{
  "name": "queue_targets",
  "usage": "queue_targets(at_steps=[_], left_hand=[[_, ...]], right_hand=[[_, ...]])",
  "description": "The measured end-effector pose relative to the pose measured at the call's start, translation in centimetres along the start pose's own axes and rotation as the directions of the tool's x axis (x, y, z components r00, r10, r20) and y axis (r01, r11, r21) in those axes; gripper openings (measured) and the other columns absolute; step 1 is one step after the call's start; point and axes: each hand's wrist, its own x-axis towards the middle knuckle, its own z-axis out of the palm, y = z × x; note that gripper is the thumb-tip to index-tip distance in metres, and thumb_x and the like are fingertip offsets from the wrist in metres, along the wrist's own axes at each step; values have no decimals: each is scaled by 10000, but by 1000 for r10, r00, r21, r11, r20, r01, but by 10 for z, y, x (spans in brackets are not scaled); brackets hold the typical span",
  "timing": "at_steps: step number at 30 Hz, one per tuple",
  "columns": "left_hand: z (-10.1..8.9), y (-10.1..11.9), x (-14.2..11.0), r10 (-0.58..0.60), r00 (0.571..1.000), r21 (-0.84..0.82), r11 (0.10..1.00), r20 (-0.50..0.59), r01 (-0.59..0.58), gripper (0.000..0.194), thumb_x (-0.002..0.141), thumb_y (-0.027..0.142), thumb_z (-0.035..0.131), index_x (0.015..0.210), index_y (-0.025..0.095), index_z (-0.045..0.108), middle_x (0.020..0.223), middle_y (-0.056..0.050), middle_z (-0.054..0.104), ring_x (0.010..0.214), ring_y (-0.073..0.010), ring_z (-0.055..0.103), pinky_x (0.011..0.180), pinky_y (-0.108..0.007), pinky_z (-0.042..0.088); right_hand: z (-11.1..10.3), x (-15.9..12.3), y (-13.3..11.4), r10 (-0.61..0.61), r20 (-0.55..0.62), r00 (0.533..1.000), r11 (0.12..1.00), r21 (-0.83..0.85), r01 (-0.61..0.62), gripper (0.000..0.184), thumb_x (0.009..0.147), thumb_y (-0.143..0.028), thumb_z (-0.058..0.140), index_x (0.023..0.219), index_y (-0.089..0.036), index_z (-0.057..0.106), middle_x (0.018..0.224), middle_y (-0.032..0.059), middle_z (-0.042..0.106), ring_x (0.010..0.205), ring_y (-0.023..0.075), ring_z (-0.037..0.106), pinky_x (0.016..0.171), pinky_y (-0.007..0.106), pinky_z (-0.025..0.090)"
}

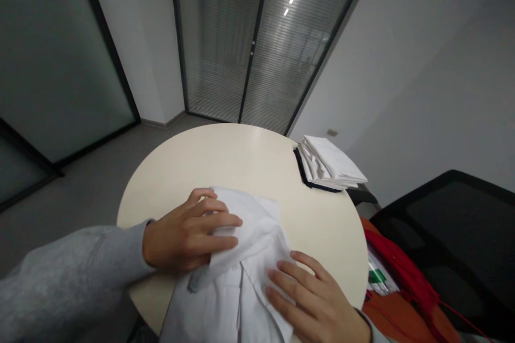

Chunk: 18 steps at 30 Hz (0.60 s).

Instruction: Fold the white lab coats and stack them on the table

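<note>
White woven-cloth garment (259,225): likely light, limp; best held at edges. Left hand (195,231), right hand (311,295) spread on it.

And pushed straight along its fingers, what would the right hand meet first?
The right hand would probably meet the white cloth first, then perhaps the left hand; depth is unclear.

Plain white cloth (259,220), cream tabletop (225,155), mottled grey sleeve (88,262)
</note>
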Motion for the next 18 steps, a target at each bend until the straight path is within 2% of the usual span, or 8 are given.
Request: queue_targets(at_steps=[3, 5, 7, 9, 12, 15, 17, 18], left_hand=[[-4, 14, -10, -51, 999, -80, 995, 6, 52, 358, 897, 119, 591, 1147, 349, 706, 1078, 6, 790, 985, -213, 641, 1008, -427, 374], [-10, 17, -6, -157, 986, -176, 973, -48, 147, 300, 923, 112, 560, 1087, 307, 719, 979, -4, 785, 936, -202, 650, 960, -402, 422], [-17, 13, 7, -324, 938, -292, 915, -125, 277, 195, 946, 166, 568, 1000, 263, 728, 915, -19, 768, 890, -195, 655, 894, -361, 472], [-25, 2, 25, -501, 849, -401, 821, -166, 406, 97, 931, 250, 625, 934, 224, 718, 871, -21, 747, 834, -190, 656, 806, -315, 507], [-32, -35, 61, -597, 770, -485, 754, -225, 444, 172, 855, 315, 684, 957, 177, 690, 890, -18, 735, 819, -187, 663, 743, -275, 523], [-26, -93, 100, -570, 743, -415, 806, -352, 422, 231, 833, 271, 642, 1025, 145, 674, 1015, -49, 746, 937, -199, 675, 848, -291, 529], [-16, -139, 122, -683, 646, -369, 730, -343, 576, 231, 890, 209, 539, 1075, 138, 658, 1080, -74, 752, 1004, -198, 678, 881, -287, 524], [-9, -160, 129, -773, 569, -317, 635, -281, 705, 267, 919, 187, 491, 1133, 141, 644, 1113, -81, 754, 1016, -195, 681, 879, -285, 524]], right_hand=[[0, 7, -5, -10, -105, 994, 999, 52, 15, 864, 953, -179, 553, 1663, -421, 124, 1319, 12, 722, 1179, 298, 712, 1100, 567, 531], [-6, 20, -6, 42, -308, 951, 991, 131, -1, 765, 920, -135, 550, 1609, -404, 354, 1192, 24, 778, 1081, 294, 735, 1006, 566, 571], [-18, 38, -2, 169, -511, 843, 967, 252, -42, 553, 924, -119, 545, 1413, -372, 600, 1090, 29, 783, 999, 273, 733, 917, 508, 589], [-34, 61, 10, 344, -630, 697, 922, 365, -126, 308, 959, -175, 561, 1178, -320, 724, 1022, 34, 776, 933, 251, 724, 829, 421, 586], [-64, 103, 50, 526, -653, 545, 847, 461, -265, 186, 962, -359, 626, 1014, -235, 753, 974, 44, 766, 879, 230, 700, 734, 326, 547], [-94, 150, 114, 560, -635, 531, 828, 428, -362, 319, 986, -429, 546, 997, -162, 719, 940, 49, 739, 861, 213, 661, 727, 296, 497], [-109, 181, 158, 626, -571, 531, 766, 323, -556, 323, 996, -324, 456, 1078, -124, 695, 982, 67, 738, 916, 218, 655, 770, 294, 493], [-114, 194, 176, 678, -509, 530, 707, 252, -661, 337, 989, -263, 425, 1154, -116, 680, 1064, 80, 739, 978, 220, 656, 829, 301, 495]])
